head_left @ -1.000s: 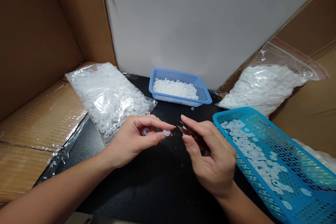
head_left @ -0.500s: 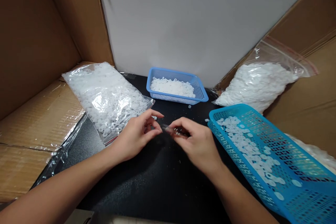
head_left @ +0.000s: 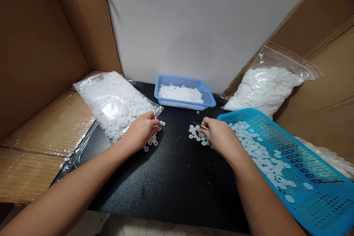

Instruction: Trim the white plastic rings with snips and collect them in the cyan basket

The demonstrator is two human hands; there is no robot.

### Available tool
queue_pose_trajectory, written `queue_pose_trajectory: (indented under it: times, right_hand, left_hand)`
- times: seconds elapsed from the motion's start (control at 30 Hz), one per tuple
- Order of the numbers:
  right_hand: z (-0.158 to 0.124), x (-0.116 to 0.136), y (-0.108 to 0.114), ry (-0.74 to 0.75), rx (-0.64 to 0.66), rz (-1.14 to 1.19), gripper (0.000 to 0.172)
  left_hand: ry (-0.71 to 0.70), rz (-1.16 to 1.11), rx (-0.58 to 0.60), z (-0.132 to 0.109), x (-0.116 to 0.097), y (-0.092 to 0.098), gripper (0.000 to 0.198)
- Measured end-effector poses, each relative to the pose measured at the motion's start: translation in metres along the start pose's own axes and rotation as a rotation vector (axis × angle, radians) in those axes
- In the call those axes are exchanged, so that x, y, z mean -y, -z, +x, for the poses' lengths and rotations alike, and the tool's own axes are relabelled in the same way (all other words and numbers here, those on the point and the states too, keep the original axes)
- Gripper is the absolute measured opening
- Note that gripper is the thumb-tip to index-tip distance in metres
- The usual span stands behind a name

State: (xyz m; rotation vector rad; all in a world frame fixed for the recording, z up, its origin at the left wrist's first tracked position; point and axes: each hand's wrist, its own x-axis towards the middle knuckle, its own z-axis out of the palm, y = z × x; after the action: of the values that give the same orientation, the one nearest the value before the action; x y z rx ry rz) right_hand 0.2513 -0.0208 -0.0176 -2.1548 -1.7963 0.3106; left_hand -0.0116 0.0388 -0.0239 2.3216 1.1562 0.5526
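My left hand is bent down over a small pile of white plastic washers on the black table. Its thumb and fingers are pinched together at a washer by the pile's edge. In my right hand is a pair of thin metal tweezers, tips pointing left. Under that hand lies another loose group of white washers, partly covered by the fingers. Whether the tweezers hold a washer cannot be made out.
A clear bag of washers lies at the left. Behind stands a small blue basket with white pieces. To the right is a larger turquoise basket with white discs, and beyond it a zip bag of white pieces. Cardboard borders the table.
My hands have moved apart from the middle, the left one to the left washer pile, the right one outward with the tweezers. Both washer groups now show. The view has shifted slightly.
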Motion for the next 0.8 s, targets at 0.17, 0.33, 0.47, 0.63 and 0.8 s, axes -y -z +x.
queue_pose_trajectory:
  times: [0.17, 0.33, 0.47, 0.63, 0.8]
  right_hand:
    - [-0.009, 0.024, -0.007, 0.125, -0.033, 0.180, 0.026]
    - [-0.022, 0.045, -0.020, 0.321, -0.073, 0.471, 0.022]
    - [-0.031, 0.052, -0.021, 0.552, -0.190, 0.811, 0.019]
    - [-0.039, 0.058, -0.017, 0.659, -0.331, 0.779, 0.008]
    - [-0.042, 0.059, -0.015, 0.651, -0.330, 0.792, 0.005]
  left_hand:
    - [0.005, -0.043, -0.001, 0.006, -0.003, -0.001, 0.015]
    - [0.013, -0.212, -0.040, 0.003, -0.011, 0.003, 0.008]
    - [0.040, -0.735, 0.040, -0.009, -0.026, 0.009, 0.014]
    - [0.081, -1.051, 0.133, -0.017, -0.038, 0.006, 0.025]
    - [0.098, -1.113, 0.122, -0.019, -0.041, 0.004, 0.031]
